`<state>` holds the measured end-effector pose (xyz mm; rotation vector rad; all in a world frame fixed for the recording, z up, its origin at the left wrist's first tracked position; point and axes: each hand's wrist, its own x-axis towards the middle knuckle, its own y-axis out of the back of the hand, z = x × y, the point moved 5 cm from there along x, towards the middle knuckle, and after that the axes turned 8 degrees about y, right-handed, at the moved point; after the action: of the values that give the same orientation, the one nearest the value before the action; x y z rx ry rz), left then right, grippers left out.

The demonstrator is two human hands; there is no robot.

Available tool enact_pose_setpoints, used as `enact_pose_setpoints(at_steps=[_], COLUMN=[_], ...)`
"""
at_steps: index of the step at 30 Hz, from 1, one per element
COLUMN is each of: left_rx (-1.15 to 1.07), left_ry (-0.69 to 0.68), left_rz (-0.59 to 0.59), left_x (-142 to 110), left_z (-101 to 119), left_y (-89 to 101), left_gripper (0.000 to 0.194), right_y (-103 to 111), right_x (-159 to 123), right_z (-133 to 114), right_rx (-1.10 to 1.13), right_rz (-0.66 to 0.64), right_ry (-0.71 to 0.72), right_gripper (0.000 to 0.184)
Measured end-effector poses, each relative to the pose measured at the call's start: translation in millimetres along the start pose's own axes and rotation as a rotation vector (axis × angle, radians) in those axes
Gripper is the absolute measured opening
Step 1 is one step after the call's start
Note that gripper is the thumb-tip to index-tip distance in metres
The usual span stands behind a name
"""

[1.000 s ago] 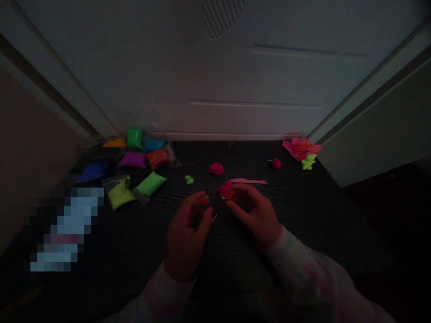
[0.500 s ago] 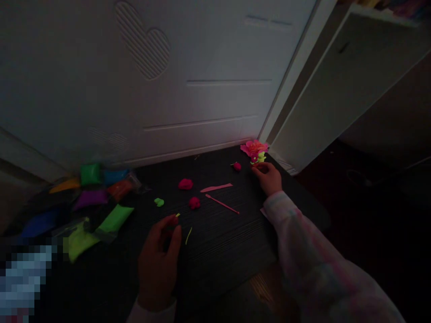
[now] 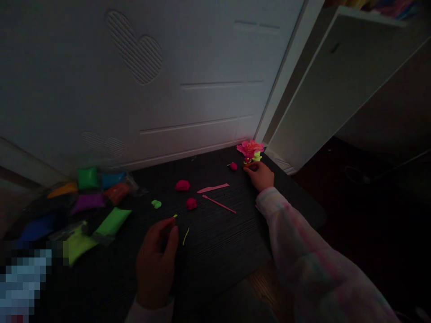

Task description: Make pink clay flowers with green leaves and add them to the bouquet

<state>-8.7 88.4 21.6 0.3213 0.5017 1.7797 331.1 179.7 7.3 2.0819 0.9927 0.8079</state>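
Currently, in the head view, the right hand [image 3: 262, 177] pinches a small red flower [image 3: 247, 159], red end upward, long axis too hidden to read, at the dark table's [image 3: 218, 242] far right before a frilly pink flower [image 3: 249, 147]. The left hand [image 3: 156, 260] curls at a yellow-green bit [image 3: 175, 216], gripped or not I cannot tell; alongside, a thin strand [image 3: 186, 236] points away, leaning slightly right.

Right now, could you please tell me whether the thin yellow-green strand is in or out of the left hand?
Out: the yellow-green strand lies on the dark tabletop, with a visible gap between it and the left hand.
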Motion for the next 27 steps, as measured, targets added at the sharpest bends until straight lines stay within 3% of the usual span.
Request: enact_pose_setpoints(at_steps=[9,19,23,27], left_rx=[0.024,0.097,0.192,0.266], left_ry=[-0.013,-0.128,-0.259,-0.309], left_rz=[-0.002,0.035,-0.025,-0.039], left_x=[0,1,-1,-2], left_z=[3,7,6,1], left_y=[-0.4,0.8,-2.7,1.7], left_gripper=[0.032,0.023,0.019,0.017], right_y=[0,10,21,25], right_x=[-1,-6,-30,-71], right_z=[0,1,-24,-68], right_rx=[-0.030,0.082,0.174,0.254], right_rz=[0.005,0.121,0.164,0.081], right_ry=[0.016,0.080,0.222,0.436], right_gripper=[0.029,0.030,0.028,0.019])
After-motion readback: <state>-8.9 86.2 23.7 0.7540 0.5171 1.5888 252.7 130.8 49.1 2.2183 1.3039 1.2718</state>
